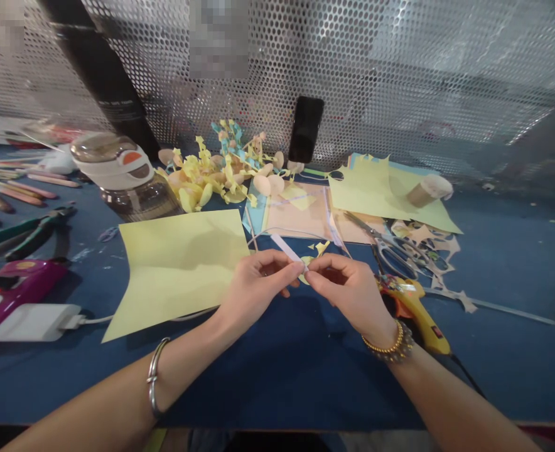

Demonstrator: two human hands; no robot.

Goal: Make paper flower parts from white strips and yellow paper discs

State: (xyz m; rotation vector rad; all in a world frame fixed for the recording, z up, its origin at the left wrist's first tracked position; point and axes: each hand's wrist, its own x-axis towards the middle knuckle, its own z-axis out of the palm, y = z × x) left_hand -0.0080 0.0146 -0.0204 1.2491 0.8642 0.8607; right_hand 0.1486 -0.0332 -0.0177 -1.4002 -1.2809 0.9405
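So: left hand (253, 285) and right hand (350, 292) meet at center frame over the blue mat (277, 383), fingertips pressed together on the end of a pale paper strip (287, 249). The other end angles up and left, clear of the hands. Exact finger contact is hard to make out, as the hands cover the pinch point. A yellow paper scrap (304, 278) sits partly hidden behind the fingers, so its shape can't be told. Bangle (154, 376) on left wrist, beaded bracelet (388, 342) on right. Just left of the hands is a yellow sheet (174, 270). Glue gun (414, 314) lies right of the right hand, partly cut off by it; small markings on it are unreadable. Scissors (390, 248) sit above it, beside cut paper scraps (428, 245). Upper middle: curled paper pile (206, 176), with a phone (306, 129) standing upright behind it, back to the camera. Glass jar (127, 179) at upper left, its lid showing no readable label. Pliers (37, 232) and a power adapter (32, 321) are at left, the adapter cut off by the frame edge. Pixelated patches cover parts of the perforated metal panel (400, 81) along the top edge.
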